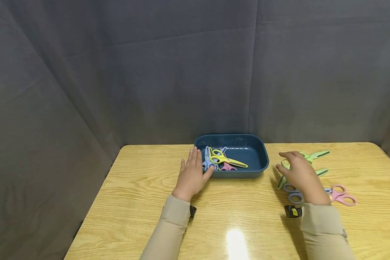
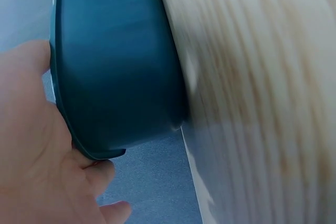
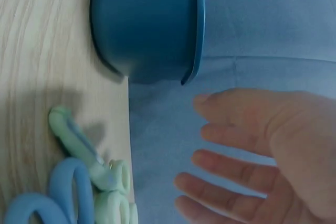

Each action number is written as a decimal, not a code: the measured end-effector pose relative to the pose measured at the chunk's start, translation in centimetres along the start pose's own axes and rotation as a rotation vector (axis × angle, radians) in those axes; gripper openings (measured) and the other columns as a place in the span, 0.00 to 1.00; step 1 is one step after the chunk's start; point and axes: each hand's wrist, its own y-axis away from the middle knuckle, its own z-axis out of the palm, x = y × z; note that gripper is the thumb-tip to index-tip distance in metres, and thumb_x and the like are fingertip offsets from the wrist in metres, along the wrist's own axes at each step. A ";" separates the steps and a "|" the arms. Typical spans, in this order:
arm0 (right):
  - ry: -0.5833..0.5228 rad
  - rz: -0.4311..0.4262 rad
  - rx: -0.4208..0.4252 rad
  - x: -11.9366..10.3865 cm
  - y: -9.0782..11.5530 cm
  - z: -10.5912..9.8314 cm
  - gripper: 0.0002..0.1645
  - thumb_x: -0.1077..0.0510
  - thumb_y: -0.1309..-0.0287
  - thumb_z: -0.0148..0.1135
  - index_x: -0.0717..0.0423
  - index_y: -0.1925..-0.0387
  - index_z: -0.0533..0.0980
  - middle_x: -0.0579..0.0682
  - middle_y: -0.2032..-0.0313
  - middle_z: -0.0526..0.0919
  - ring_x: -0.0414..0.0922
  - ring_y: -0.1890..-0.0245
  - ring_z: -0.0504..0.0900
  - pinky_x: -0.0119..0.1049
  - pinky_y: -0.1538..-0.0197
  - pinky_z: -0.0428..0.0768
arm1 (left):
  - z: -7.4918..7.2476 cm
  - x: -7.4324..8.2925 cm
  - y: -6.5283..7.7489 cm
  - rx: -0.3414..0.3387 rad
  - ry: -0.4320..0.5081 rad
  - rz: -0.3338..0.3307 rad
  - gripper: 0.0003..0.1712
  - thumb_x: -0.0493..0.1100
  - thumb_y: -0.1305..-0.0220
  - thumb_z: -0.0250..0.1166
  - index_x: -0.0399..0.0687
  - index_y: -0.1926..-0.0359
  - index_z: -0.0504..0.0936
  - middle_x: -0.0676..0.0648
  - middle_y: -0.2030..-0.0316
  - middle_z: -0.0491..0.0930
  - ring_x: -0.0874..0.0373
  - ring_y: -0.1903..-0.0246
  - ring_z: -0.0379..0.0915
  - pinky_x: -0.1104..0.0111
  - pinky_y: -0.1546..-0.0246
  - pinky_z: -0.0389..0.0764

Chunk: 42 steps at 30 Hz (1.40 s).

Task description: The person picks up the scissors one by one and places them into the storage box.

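Observation:
My left hand [image 1: 190,177] rests on the left end of a dark blue plastic bin [image 1: 237,174], fingers straight along its rim and thumb at the front corner. Inside the bin lie yellow scissors [image 1: 235,161], light blue scissors [image 1: 207,154] and the pink handles [image 1: 228,167] of another pair, overlapping. My right hand [image 1: 300,175] hovers over green scissors [image 1: 320,154] on the table, fingers loosely bent and apart, nothing held. In the right wrist view, green scissors [image 3: 79,140] and blue scissors handles [image 3: 73,182] lie below that hand, which hides part of the group in the head view.
Bluish scissors handles [image 1: 295,197] and pink scissors [image 1: 339,196] lie beside and partly behind my right wrist on the wooden table [image 1: 133,187]. A grey cloth [image 1: 182,72] hangs behind the table's back edge and along its left side.

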 end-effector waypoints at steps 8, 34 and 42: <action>0.005 0.065 -0.029 1.5 0.0 0.4 0.35 0.57 0.39 0.69 0.80 0.41 0.71 0.82 0.43 0.71 0.77 0.43 0.70 0.70 0.42 0.70 | 0.1 0.1 0.1 0.004 0.009 0.003 0.48 0.65 0.23 0.48 0.34 0.21 0.50 0.38 0.20 0.42 0.45 0.21 0.36 0.42 0.25 0.45; 0.010 0.033 0.014 2.8 -0.4 3.0 0.18 0.68 0.46 0.70 0.77 0.55 0.79 0.77 0.52 0.79 0.74 0.48 0.75 0.66 0.46 0.74 | 0.0 0.1 0.0 -0.011 0.012 0.001 0.48 0.66 0.23 0.47 0.34 0.21 0.48 0.38 0.20 0.41 0.46 0.21 0.34 0.42 0.25 0.45; -0.003 -0.019 0.059 2.5 -0.3 3.3 0.22 0.73 0.49 0.70 0.77 0.50 0.79 0.79 0.48 0.76 0.75 0.46 0.73 0.68 0.43 0.71 | 0.2 -0.1 -0.1 -0.012 0.016 -0.002 0.48 0.66 0.23 0.47 0.34 0.21 0.48 0.38 0.20 0.40 0.47 0.21 0.32 0.43 0.25 0.45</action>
